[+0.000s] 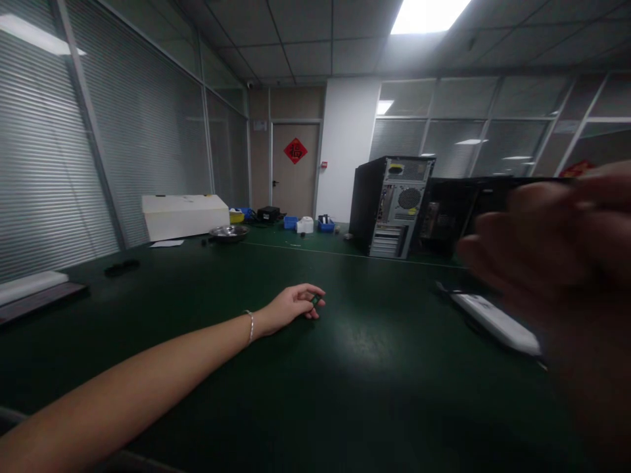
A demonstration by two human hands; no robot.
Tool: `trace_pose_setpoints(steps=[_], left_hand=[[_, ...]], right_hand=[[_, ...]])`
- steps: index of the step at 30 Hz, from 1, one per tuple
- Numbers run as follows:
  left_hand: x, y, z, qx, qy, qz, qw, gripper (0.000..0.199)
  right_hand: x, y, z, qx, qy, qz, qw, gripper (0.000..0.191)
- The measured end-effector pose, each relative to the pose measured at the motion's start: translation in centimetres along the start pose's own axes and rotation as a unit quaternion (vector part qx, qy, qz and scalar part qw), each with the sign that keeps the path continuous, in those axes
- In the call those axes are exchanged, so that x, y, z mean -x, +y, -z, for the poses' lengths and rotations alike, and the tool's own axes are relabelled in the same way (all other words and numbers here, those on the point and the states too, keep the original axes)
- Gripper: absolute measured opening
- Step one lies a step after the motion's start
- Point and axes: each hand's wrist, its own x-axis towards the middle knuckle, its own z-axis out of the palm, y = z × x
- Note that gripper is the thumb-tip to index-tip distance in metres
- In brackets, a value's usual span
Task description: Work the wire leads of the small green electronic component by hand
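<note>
My left hand [290,306] rests on the green tabletop [236,387], a bracelet at its wrist. Between its thumb and fingers is a small green piece [315,299] that looks like a tiny circuit board, mostly covered by the fingers. My right hand [547,243] is raised close to the camera at the right edge, blurred, with its fingers curled in. Whether anything is inside it is hidden. Below and left of the right hand, a white oblong device [495,323] lies on the table.
A computer tower [389,207] stands at the back right, its rear side towards me; another dark case [444,213] is beside it. Far back are a metal bowl [229,232], a white box [182,217], blue bins [326,225] and a white container [305,225].
</note>
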Motion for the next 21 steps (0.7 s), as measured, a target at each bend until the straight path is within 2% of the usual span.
trace_pose_setpoints(steps=[3,6,9,11,14,21], left_hand=[[0.0,0.0,0.1,-0.025,0.029,0.003,0.999,0.037],[0.1,0.1,0.2,-0.049,0.049,0.007,0.998,0.038],[0.2,0.2,0.4,-0.09,0.055,-0.011,0.994,0.04],[0.2,0.1,0.5,-0.122,0.058,-0.031,0.99,0.037],[0.0,-0.3,0.6,-0.123,0.057,-0.042,0.99,0.033],[-0.2,-0.4,0.7,-0.101,0.096,-0.063,0.988,0.024]], right_hand=[[-0.7,1.6,-2.0,0.023,-0.059,-0.03,0.998,0.022],[-0.1,6.5,-4.9,0.114,-0.145,-0.098,0.978,0.028],[1.9,11.9,-6.8,0.163,-0.163,-0.164,0.959,0.033],[3.5,14.1,-7.4,0.192,-0.176,-0.177,0.949,0.032],[5.2,15.2,-7.9,0.256,-0.203,-0.147,0.934,0.028],[5.7,14.4,-8.6,0.303,-0.236,-0.106,0.917,0.026]])
